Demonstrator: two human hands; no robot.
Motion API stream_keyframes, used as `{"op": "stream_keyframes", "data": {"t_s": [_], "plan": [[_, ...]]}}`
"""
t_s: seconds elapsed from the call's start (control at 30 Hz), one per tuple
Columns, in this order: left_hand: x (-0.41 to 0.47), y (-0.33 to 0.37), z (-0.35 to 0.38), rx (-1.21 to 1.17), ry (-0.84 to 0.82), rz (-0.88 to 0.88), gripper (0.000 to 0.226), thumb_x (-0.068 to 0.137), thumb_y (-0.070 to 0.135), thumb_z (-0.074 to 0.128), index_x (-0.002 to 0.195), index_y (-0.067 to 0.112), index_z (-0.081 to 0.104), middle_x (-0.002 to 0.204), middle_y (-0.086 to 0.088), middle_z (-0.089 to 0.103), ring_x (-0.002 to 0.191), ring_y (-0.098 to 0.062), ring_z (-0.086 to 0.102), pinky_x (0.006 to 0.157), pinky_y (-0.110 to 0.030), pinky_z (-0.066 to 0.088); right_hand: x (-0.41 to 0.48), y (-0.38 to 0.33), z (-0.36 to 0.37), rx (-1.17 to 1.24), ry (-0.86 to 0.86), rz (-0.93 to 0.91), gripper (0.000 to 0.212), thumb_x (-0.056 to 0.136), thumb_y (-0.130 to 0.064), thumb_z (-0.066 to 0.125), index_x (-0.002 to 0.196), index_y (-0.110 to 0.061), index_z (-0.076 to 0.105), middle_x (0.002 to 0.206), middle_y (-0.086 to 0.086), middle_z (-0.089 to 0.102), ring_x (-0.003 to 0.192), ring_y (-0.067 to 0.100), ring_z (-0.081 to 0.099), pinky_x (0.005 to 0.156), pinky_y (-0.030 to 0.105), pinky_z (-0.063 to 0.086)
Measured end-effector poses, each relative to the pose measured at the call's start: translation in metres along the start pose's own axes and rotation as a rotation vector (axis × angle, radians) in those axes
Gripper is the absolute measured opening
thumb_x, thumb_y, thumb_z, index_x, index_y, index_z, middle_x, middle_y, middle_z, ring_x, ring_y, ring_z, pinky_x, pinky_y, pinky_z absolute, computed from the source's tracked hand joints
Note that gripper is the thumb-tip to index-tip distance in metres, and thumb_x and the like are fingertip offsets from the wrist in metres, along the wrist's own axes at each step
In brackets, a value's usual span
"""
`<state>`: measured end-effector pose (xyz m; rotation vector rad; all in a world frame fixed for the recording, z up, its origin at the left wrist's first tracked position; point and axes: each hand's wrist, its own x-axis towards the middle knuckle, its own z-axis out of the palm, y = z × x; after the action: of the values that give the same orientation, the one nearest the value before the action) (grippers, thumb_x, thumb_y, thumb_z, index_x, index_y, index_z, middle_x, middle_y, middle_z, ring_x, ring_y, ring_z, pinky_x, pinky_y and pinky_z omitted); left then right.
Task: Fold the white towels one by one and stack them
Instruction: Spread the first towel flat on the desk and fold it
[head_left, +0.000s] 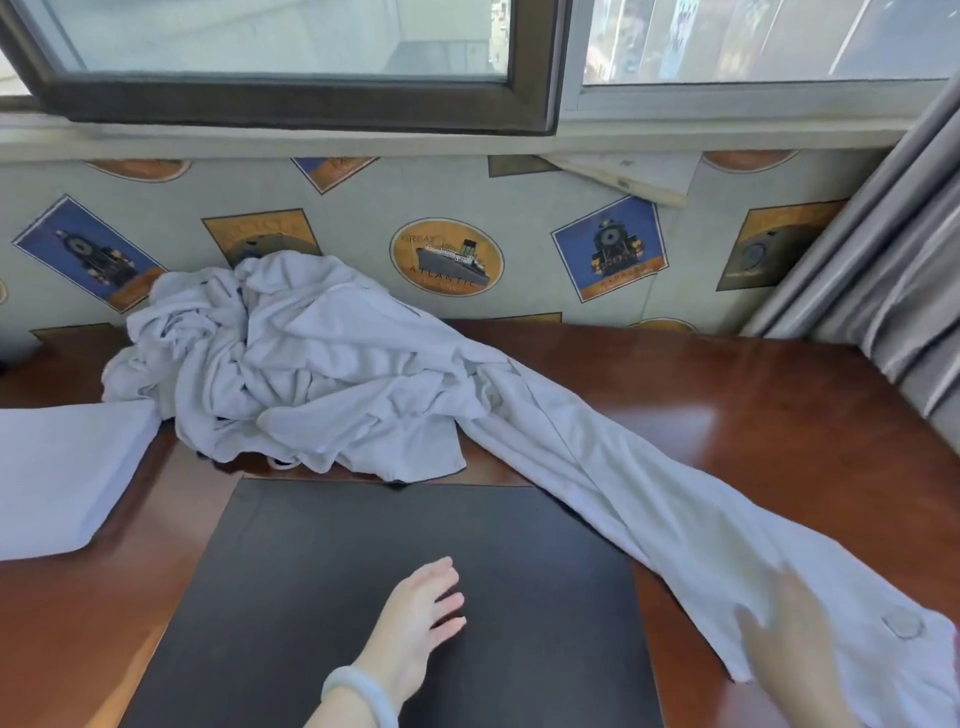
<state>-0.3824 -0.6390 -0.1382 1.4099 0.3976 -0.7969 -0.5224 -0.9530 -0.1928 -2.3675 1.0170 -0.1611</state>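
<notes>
— How many towels?
— One folded towel (57, 467) at the left of the counter (753, 405), one crumpled heap (291, 353) at the back, and one long towel (623, 457) trailing from it to the right hand (789, 639).
— The grips?
— The left hand (421, 608) has its grip spread over one black mat (363, 545). The right is blurred, so I cannot tell.

Right hand (789, 644) motion-blurred, grip on stretched towel (649, 493) unclear. Folded towel (57, 467) cut by left edge; stretched towel's end runs off right edge.
</notes>
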Motion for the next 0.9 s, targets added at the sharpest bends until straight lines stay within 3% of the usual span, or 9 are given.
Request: {"op": "stream_keyframes", "data": {"t_s": [0.03, 0.13, 0.3, 0.37, 0.43, 0.5, 0.6, 0.73, 0.9], "plan": [[0.001, 0.001, 0.0, -0.014, -0.012, -0.003, 0.031, 0.099, 0.016, 0.056, 0.13, 0.014, 0.056, 0.13, -0.006, 0.059, 0.116, -0.026, 0.06, 0.1, -0.045, 0.05, -0.004, -0.008, -0.003, -0.03, 0.04, 0.04, 0.064, 0.087, -0.003, 0.068, 0.145, 0.002, 0.04, 0.155, 0.021, 0.032, 0.142, 0.039, 0.031, 0.115, 0.053, 0.028], [0.007, 0.004, -0.005, -0.071, -0.038, -0.011, 0.032, 0.098, 0.02, 0.057, 0.13, 0.015, 0.058, 0.129, -0.005, 0.061, 0.117, -0.027, 0.06, 0.098, -0.045, 0.051, 0.036, -0.088, 0.026, -0.059, -0.089, -0.184, 0.067, 0.094, -0.018, 0.064, 0.15, -0.003, 0.031, 0.161, 0.014, 0.02, 0.148, 0.03, 0.022, 0.119, 0.038, 0.019], [0.014, 0.015, -0.012, -0.232, -0.089, -0.071, 0.041, 0.1, 0.039, 0.051, 0.133, 0.016, 0.058, 0.133, -0.004, 0.059, 0.125, -0.03, 0.055, 0.102, -0.053, 0.046, 0.095, -0.092, 0.052, -0.341, -0.247, -0.098, 0.087, 0.094, -0.042, 0.061, 0.156, -0.011, 0.009, 0.164, 0.012, 0.008, 0.146, 0.033, 0.021, 0.113, 0.04, 0.027], [0.016, 0.02, -0.014, -0.296, -0.122, -0.092, 0.046, 0.099, 0.046, 0.047, 0.133, 0.016, 0.059, 0.134, -0.005, 0.059, 0.127, -0.031, 0.053, 0.105, -0.055, 0.044, 0.098, -0.076, 0.055, -0.344, -0.241, -0.085, 0.066, 0.093, -0.029, 0.063, 0.148, -0.009, 0.033, 0.151, 0.015, 0.032, 0.13, 0.035, 0.042, 0.098, 0.038, 0.041], [0.018, 0.025, -0.015, -0.335, -0.143, -0.093, 0.048, 0.099, 0.048, 0.047, 0.131, 0.015, 0.06, 0.133, -0.008, 0.061, 0.124, -0.032, 0.056, 0.104, -0.055, 0.045, 0.097, -0.068, 0.049, -0.197, -0.216, -0.086, 0.029, 0.09, -0.007, 0.06, 0.119, -0.005, 0.061, 0.122, 0.013, 0.055, 0.108, 0.034, 0.057, 0.083, 0.036, 0.045], [0.022, 0.027, -0.011, -0.317, -0.145, -0.102, 0.048, 0.098, 0.047, 0.049, 0.13, 0.014, 0.06, 0.13, -0.01, 0.063, 0.12, -0.032, 0.06, 0.101, -0.052, 0.048, 0.087, -0.07, 0.031, -0.032, -0.272, -0.046, 0.007, 0.09, -0.008, 0.063, 0.089, -0.009, 0.07, 0.094, 0.006, 0.067, 0.09, 0.026, 0.062, 0.073, 0.031, 0.044], [0.029, 0.03, 0.01, -0.223, -0.168, -0.13, 0.048, 0.095, 0.045, 0.055, 0.13, 0.012, 0.06, 0.125, -0.011, 0.066, 0.114, -0.033, 0.064, 0.091, -0.049, 0.054, 0.05, -0.059, -0.01, 0.249, -0.383, 0.023, 0.02, 0.085, -0.017, 0.071, 0.066, -0.016, 0.065, 0.061, -0.009, 0.055, 0.064, 0.011, 0.047, 0.059, 0.025, 0.034], [0.035, 0.035, 0.064, -0.139, -0.271, -0.154, 0.05, 0.092, 0.047, 0.061, 0.129, 0.015, 0.058, 0.128, -0.011, 0.062, 0.115, -0.034, 0.062, 0.087, -0.053, 0.056, -0.016, -0.021, -0.065, 0.269, -0.484, 0.041, 0.02, 0.084, -0.018, 0.069, 0.067, -0.027, 0.066, 0.059, -0.013, 0.055, 0.055, 0.001, 0.046, 0.051, 0.013, 0.035], [0.039, 0.027, 0.12, -0.126, -0.377, -0.218, 0.046, 0.092, 0.053, 0.059, 0.114, 0.013, 0.059, 0.124, -0.013, 0.058, 0.116, -0.038, 0.059, 0.084, -0.054, 0.055, -0.076, 0.043, -0.101, 0.197, -0.217, 0.199, 0.034, 0.081, -0.002, 0.071, 0.064, -0.032, 0.069, 0.061, -0.01, 0.064, 0.053, 0.001, 0.051, 0.053, 0.012, 0.036]]}}
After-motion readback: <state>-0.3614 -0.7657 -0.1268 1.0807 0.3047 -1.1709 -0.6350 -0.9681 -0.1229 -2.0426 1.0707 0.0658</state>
